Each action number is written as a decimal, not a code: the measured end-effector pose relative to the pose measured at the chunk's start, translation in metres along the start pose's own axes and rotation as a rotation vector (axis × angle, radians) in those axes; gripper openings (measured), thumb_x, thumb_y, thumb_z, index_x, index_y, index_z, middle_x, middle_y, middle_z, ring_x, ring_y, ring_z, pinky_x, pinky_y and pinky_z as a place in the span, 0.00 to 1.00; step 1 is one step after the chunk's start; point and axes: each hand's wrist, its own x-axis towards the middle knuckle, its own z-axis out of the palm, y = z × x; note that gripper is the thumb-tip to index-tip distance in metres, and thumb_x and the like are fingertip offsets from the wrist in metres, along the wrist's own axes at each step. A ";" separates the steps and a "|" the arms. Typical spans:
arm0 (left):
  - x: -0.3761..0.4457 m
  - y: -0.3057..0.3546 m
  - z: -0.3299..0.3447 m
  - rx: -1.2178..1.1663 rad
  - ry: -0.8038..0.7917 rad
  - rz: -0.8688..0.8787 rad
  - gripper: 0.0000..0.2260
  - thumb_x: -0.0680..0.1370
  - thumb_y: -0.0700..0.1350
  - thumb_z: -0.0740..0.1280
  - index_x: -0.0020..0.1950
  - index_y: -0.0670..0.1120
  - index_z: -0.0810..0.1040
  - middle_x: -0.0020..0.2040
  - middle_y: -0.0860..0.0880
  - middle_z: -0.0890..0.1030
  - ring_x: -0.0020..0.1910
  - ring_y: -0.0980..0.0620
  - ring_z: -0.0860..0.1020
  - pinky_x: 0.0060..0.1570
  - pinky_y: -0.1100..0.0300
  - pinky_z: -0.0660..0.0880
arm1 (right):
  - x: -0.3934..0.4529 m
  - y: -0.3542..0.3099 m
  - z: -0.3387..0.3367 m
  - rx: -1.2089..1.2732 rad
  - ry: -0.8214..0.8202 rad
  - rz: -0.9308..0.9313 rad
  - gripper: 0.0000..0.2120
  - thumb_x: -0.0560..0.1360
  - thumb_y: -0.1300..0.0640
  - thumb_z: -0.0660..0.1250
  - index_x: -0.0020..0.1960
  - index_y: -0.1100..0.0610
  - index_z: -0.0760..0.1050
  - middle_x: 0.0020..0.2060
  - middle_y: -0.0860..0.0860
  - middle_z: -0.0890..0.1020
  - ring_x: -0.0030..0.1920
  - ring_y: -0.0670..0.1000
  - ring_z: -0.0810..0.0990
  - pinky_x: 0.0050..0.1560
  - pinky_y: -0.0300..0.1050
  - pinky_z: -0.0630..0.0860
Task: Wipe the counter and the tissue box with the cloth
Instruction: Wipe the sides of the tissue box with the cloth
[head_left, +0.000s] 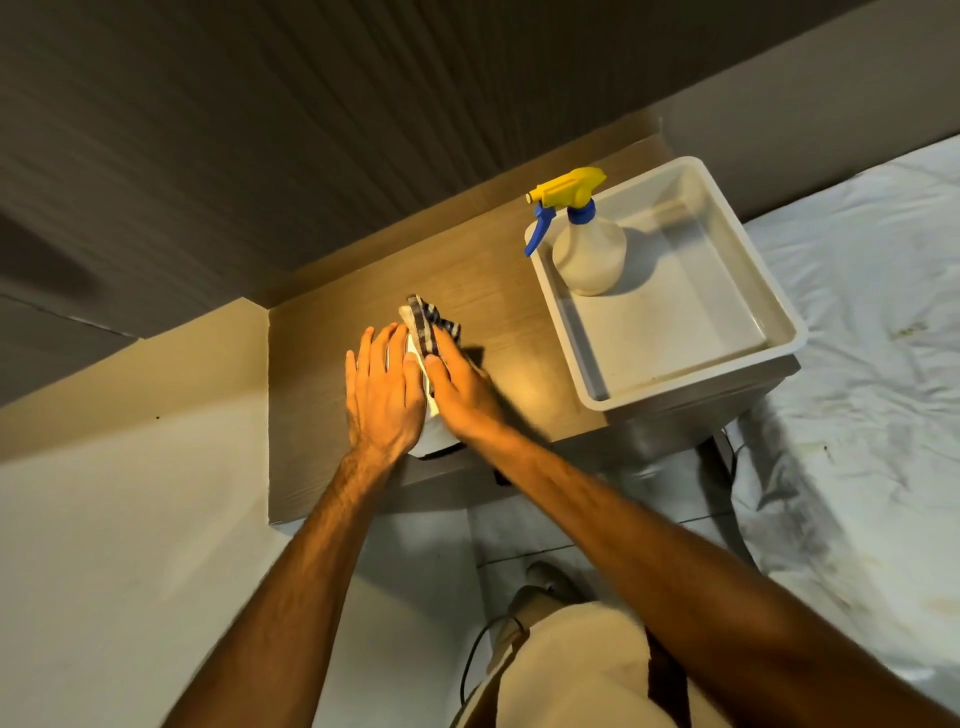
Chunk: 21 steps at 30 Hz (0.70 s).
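A white tissue box (432, 434) stands near the front edge of the wooden counter (322, 364), mostly hidden under both hands. My left hand (382, 395) lies flat on the box's left side, fingers together. My right hand (460, 387) presses a dark-and-white checked cloth (428, 325) against the box's top and right side; the cloth's far end sticks out beyond my fingertips.
A white plastic tray (769, 306) sits on the counter's right end, holding a spray bottle (587, 249) with a yellow and blue trigger head. A bed with a white sheet (872, 364) lies to the right. A wall panel rises behind the counter.
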 end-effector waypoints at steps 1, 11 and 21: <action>0.000 -0.001 0.001 0.008 -0.004 -0.003 0.29 0.83 0.55 0.44 0.81 0.45 0.62 0.82 0.45 0.64 0.84 0.45 0.55 0.84 0.41 0.47 | 0.013 -0.002 -0.004 -0.004 -0.031 0.027 0.21 0.86 0.49 0.51 0.78 0.46 0.63 0.68 0.59 0.78 0.64 0.59 0.80 0.64 0.57 0.80; 0.001 -0.002 0.001 0.028 -0.004 0.010 0.29 0.83 0.54 0.45 0.82 0.46 0.62 0.82 0.44 0.64 0.85 0.45 0.55 0.84 0.40 0.47 | -0.027 0.016 0.000 -0.006 0.036 0.052 0.23 0.86 0.50 0.52 0.81 0.47 0.60 0.72 0.57 0.74 0.65 0.54 0.77 0.56 0.42 0.77; 0.003 -0.005 0.005 0.036 0.013 0.009 0.27 0.83 0.53 0.46 0.81 0.47 0.63 0.82 0.45 0.65 0.84 0.45 0.56 0.84 0.41 0.47 | -0.024 0.033 -0.010 -0.088 0.002 0.194 0.22 0.86 0.49 0.52 0.80 0.47 0.61 0.72 0.57 0.74 0.69 0.57 0.76 0.64 0.52 0.78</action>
